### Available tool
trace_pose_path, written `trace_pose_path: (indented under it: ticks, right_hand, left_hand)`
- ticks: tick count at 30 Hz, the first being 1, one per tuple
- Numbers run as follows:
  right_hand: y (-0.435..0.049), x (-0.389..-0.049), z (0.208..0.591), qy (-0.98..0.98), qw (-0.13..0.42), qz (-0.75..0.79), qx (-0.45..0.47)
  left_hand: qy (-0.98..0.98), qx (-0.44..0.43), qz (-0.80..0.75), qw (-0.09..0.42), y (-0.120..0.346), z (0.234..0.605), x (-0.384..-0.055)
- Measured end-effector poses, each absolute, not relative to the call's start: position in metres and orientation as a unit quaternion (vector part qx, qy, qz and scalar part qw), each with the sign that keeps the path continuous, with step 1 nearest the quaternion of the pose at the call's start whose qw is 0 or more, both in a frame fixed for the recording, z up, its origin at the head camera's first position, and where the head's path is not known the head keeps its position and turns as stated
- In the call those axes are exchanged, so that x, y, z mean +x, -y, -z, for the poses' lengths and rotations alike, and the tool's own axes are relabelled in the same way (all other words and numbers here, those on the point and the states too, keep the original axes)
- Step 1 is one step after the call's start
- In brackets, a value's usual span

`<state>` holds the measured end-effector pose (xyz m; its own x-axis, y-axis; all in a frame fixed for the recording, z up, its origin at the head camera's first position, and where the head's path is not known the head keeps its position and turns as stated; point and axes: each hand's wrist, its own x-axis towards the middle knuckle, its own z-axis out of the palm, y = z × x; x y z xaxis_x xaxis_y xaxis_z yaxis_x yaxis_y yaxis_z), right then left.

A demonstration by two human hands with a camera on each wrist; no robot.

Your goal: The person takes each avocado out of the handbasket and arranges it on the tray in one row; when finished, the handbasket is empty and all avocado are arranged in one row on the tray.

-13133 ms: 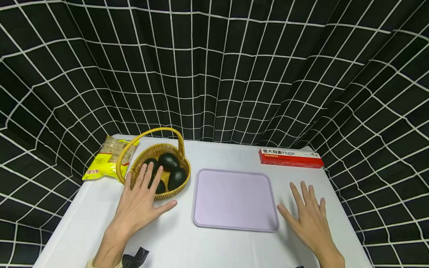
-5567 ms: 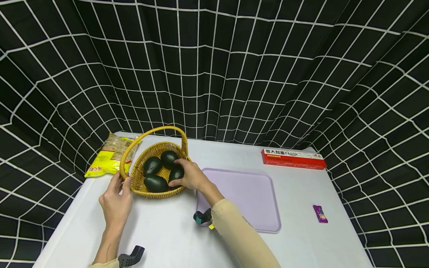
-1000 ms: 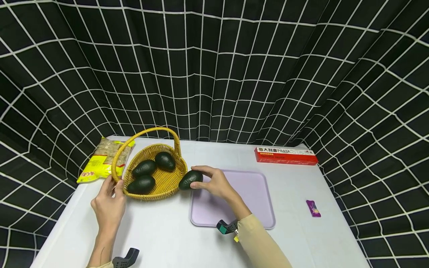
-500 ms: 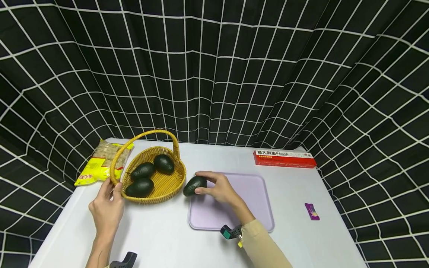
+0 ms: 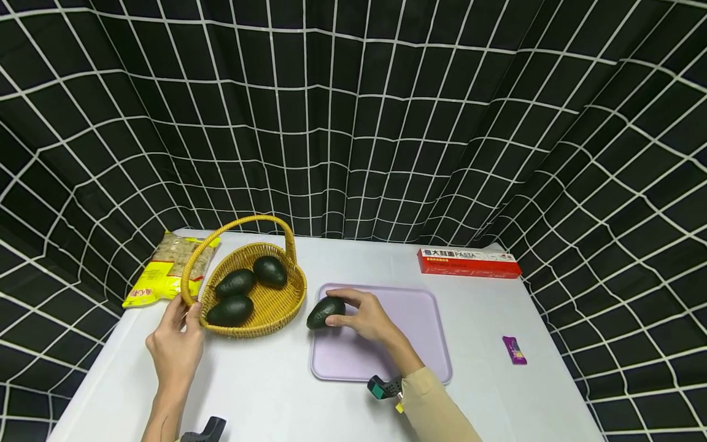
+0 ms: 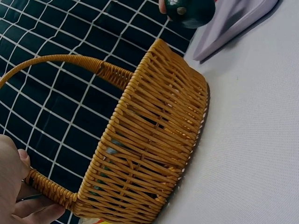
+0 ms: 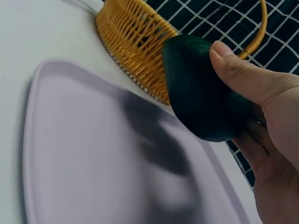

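My right hand (image 5: 364, 316) grips a dark green avocado (image 5: 326, 313) above the left side of a pale purple tray (image 5: 386, 344). In the right wrist view thumb and fingers are curled round the avocado (image 7: 201, 88), and its shadow falls on the tray. My left hand (image 5: 178, 344) pinches the base of the handle on a yellow wicker basket (image 5: 276, 307). Inside that basket lie three more avocados (image 5: 231, 310). From the left wrist view the basket's woven side (image 6: 145, 135) shows, with the left fingers at the handle's foot.
Behind the basket, at the left, lies a yellow bag of dry food (image 5: 166, 270). A red and white pasta box (image 5: 469, 263) lies at the back right. Nearer on the right is a small purple packet (image 5: 515, 350). A black gridded cloth (image 5: 353, 123) hangs behind the white table (image 5: 265, 387).
Over the last second my right hand has carried the avocado from beside the basket's rim rightward and nearer, over the tray's left edge. The left hand keeps its hold on the handle.
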<state>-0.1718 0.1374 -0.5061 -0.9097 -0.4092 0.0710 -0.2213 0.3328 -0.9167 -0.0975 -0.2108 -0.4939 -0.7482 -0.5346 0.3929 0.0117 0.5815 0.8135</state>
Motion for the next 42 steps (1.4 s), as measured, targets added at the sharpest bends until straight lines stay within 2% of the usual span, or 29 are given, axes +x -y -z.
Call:
trace_pose_path:
  ticks: [22,42]
  right_hand:
    - [-0.145,-0.172,0.526,-0.822,0.121,0.519,-0.203]
    - [-0.144,-0.175,0.524,-0.787,0.167,0.55,-0.223]
  left_hand:
    - [0.827,0.149,0.431,0.328,0.212,0.496,-0.099]
    - [0.829,0.157,0.428,0.322,0.212,0.497,-0.1]
